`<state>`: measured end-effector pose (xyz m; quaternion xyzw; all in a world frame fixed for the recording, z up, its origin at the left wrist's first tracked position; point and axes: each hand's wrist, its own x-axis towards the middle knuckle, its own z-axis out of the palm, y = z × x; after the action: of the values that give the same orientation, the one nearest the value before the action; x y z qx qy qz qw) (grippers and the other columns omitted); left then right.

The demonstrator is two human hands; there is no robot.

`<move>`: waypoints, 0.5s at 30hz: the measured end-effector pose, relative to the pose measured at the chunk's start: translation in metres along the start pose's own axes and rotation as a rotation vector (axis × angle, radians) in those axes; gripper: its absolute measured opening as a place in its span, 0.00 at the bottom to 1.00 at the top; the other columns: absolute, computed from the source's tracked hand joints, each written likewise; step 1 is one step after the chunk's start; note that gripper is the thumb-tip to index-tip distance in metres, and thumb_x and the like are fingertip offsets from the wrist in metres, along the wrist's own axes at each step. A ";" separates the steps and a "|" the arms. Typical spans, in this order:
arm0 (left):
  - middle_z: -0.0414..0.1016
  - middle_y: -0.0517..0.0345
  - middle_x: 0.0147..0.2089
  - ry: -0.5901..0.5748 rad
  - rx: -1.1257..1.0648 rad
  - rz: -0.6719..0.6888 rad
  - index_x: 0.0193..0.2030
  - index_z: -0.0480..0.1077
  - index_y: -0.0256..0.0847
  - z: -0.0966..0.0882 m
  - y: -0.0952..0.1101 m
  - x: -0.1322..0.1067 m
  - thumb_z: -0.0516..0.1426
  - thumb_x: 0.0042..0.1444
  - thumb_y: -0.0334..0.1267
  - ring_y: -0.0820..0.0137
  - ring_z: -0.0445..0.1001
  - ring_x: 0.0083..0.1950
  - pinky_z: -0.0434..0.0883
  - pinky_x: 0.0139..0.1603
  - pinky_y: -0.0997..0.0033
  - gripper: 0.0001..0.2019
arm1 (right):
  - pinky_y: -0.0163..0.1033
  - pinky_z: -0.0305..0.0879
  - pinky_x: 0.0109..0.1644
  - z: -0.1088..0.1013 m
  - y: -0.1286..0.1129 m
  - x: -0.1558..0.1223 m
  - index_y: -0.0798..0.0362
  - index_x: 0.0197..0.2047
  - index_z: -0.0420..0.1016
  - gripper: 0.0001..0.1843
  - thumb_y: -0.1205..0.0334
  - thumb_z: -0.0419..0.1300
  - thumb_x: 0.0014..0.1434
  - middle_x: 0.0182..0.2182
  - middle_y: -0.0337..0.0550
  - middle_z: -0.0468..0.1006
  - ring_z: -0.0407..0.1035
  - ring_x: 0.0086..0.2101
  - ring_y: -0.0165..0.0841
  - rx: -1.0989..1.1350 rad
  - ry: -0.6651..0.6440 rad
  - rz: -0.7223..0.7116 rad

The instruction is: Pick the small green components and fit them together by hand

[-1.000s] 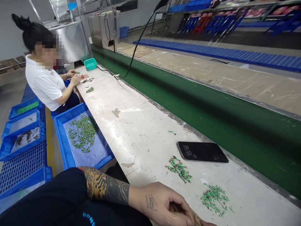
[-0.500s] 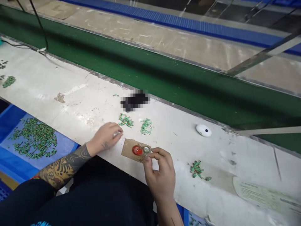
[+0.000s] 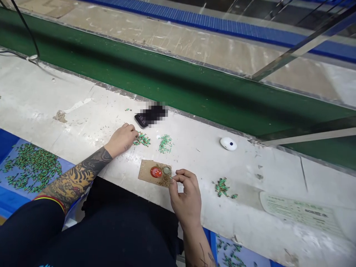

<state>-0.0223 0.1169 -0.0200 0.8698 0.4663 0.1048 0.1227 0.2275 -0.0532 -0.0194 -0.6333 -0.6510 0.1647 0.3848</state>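
My left hand reaches to the near-left edge of a small pile of green and brown pieces. Its fingers are bent together at the pile, and their tips are partly hidden. At the right edge of a brown cardboard piece, my right hand has thumb and forefinger pinched on what looks like a tiny green piece. On the cardboard sit a round red blob or dish and a small pale round thing, with dark specks beside them. A pile of finer green pieces lies behind the cardboard.
A phone, partly pixelated, lies near the green back wall. Rightward are a white rounded object, another green pile and a printed sheet. A blue bin of green pieces stands below the table at left.
My left hand has moved up and away from me to the green and brown pile. My right hand has drawn slightly back from the pale round thing. The camera view has shifted.
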 end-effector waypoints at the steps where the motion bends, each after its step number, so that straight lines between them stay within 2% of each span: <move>1: 0.75 0.45 0.44 -0.002 -0.005 0.001 0.42 0.78 0.36 0.000 -0.001 0.000 0.57 0.63 0.33 0.58 0.69 0.48 0.68 0.52 0.58 0.08 | 0.50 0.70 0.50 0.001 -0.001 0.000 0.51 0.37 0.70 0.03 0.65 0.57 0.64 0.44 0.48 0.71 0.70 0.46 0.40 0.006 -0.003 -0.004; 6: 0.77 0.48 0.42 0.021 -0.086 -0.027 0.39 0.77 0.38 -0.004 0.000 -0.001 0.58 0.61 0.31 0.58 0.71 0.47 0.68 0.54 0.57 0.06 | 0.51 0.72 0.50 0.010 -0.004 -0.002 0.50 0.38 0.70 0.03 0.66 0.56 0.63 0.43 0.48 0.71 0.70 0.46 0.41 -0.004 -0.031 0.000; 9: 0.78 0.50 0.40 0.088 -0.177 -0.093 0.43 0.75 0.37 -0.007 0.005 -0.008 0.58 0.61 0.34 0.61 0.73 0.44 0.70 0.49 0.59 0.07 | 0.52 0.72 0.51 0.016 -0.004 -0.003 0.50 0.38 0.70 0.04 0.67 0.55 0.63 0.45 0.49 0.70 0.70 0.48 0.41 -0.038 -0.037 0.010; 12: 0.78 0.54 0.38 0.191 -0.536 -0.203 0.52 0.74 0.37 -0.010 0.015 -0.020 0.59 0.61 0.38 0.66 0.75 0.38 0.71 0.42 0.66 0.14 | 0.52 0.73 0.50 0.020 -0.003 -0.004 0.50 0.38 0.71 0.04 0.68 0.55 0.63 0.45 0.50 0.70 0.69 0.48 0.42 -0.061 -0.035 0.008; 15: 0.79 0.55 0.39 0.223 -0.906 -0.281 0.49 0.77 0.38 -0.010 0.030 -0.034 0.62 0.59 0.42 0.68 0.76 0.38 0.72 0.42 0.68 0.14 | 0.52 0.73 0.50 0.023 -0.002 -0.004 0.51 0.38 0.71 0.04 0.68 0.55 0.63 0.45 0.51 0.70 0.69 0.48 0.42 -0.070 -0.030 0.005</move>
<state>-0.0204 0.0738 -0.0036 0.6409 0.4969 0.3721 0.4514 0.2089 -0.0507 -0.0339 -0.6456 -0.6604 0.1521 0.3520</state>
